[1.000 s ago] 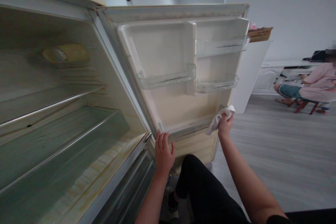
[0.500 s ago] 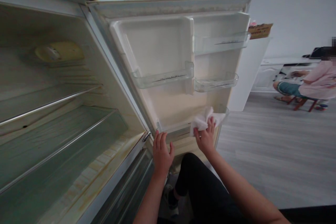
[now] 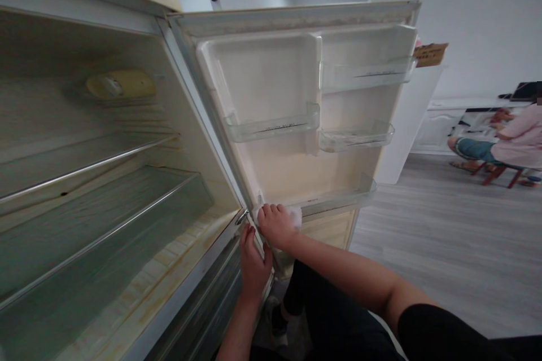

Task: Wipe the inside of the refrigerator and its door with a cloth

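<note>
My right hand (image 3: 279, 228) is closed over a white wipe (image 3: 295, 216), pressed to the hinge-side end of the lowest door shelf (image 3: 334, 201). Part of the wipe is hidden under the fingers. Just below and left of it, my left hand (image 3: 253, 262) is near the metal hinge (image 3: 241, 217), thumb apart from the fingers and nothing seen in it. Its fingertips are by the edge of the open fridge door (image 3: 275, 76); whether they touch it I cannot tell. Clear plastic racks, among them the left door rack (image 3: 275, 128), line the door's inner side.
On the left, the fridge compartment has glass shelves (image 3: 127, 203) and yellowish stains along its lower front edge. Below it is a second compartment (image 3: 199, 307). A cardboard box (image 3: 431, 54) tops a white cabinet beyond the door. A person in pink (image 3: 519, 135) sits on a stool at right.
My right hand has carried the wipe left along the lowest door shelf to its hinge end. My left hand has dropped slightly lower. The view has shifted a little.
</note>
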Motion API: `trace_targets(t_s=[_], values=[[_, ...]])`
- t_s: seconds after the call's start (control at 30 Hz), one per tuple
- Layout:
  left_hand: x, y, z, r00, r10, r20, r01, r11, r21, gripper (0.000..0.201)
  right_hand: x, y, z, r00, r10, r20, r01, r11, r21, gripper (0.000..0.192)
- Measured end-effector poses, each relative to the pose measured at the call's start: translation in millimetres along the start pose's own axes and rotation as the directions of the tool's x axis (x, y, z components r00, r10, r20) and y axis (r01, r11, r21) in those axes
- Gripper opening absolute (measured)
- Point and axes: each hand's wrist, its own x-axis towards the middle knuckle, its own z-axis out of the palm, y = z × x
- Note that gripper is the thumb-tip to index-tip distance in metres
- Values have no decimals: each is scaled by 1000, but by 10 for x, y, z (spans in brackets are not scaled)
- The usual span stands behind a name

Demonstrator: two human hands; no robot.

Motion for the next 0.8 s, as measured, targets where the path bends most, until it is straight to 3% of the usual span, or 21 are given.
trace_targets(t_s=[0.13, 0.27, 0.4, 0.53, 0.67, 0.8], values=[[-114, -58, -71, 998, -62, 25, 62, 998, -18, 53, 225, -145, -96, 974, 208, 92, -212, 976, 40, 20], [-80, -44, -76, 996, -89, 11, 90, 995, -50, 49, 273, -207, -40, 957, 276, 92, -283, 957, 70, 17], [75, 17, -66, 991, -98, -86, 90, 991, -98, 53, 164, -240, 31, 971, 241, 0, -240, 970, 46, 14], [329, 126, -138, 990, -62, -127, 49, 994, -101, 51, -21, -144, 58, 996, 48, -72, -49, 999, -13, 10], [570, 221, -215, 994, 96, 46, -95, 995, -22, 49, -221, 162, 57, 991, -122, -52, 119, 991, -61, 20], [651, 258, -165, 934, 206, 292, -252, 959, 127, 54, -359, 593, -11, 982, -188, 34, 191, 975, -113, 37]])
